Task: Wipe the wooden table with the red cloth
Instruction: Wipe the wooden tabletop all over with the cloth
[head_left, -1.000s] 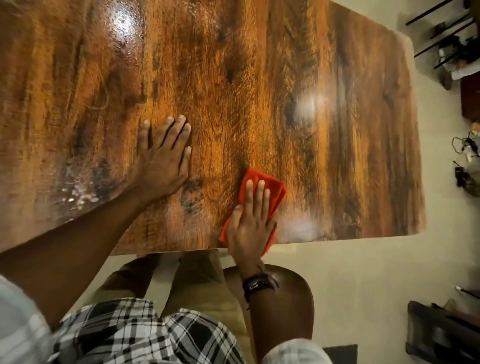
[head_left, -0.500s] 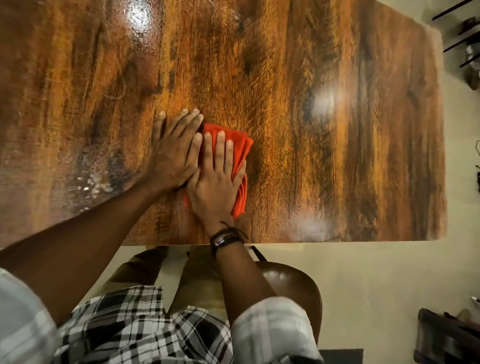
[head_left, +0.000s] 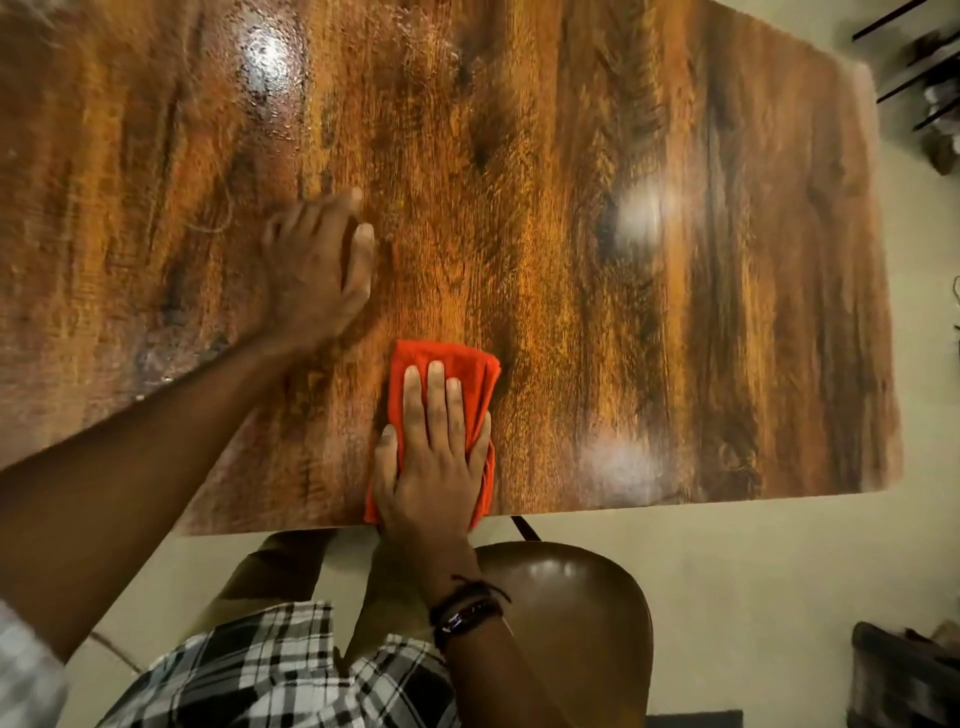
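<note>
Half a second ago the red cloth (head_left: 470, 374) lay well up the wooden table (head_left: 675, 312), pressed against the left hand (head_left: 317, 265). Now it has come back toward the person, its near end at the table's near edge — much where it was a second ago. The right hand (head_left: 434, 457) has travelled with it, flat on top with fingers straight, and its wrist now lies past the edge. The two hands, touching half a second ago, are apart again — the cloth sits nearer the person and right of the left hand. The left hand (blurred now) shows its fingers closer together than before.
</note>
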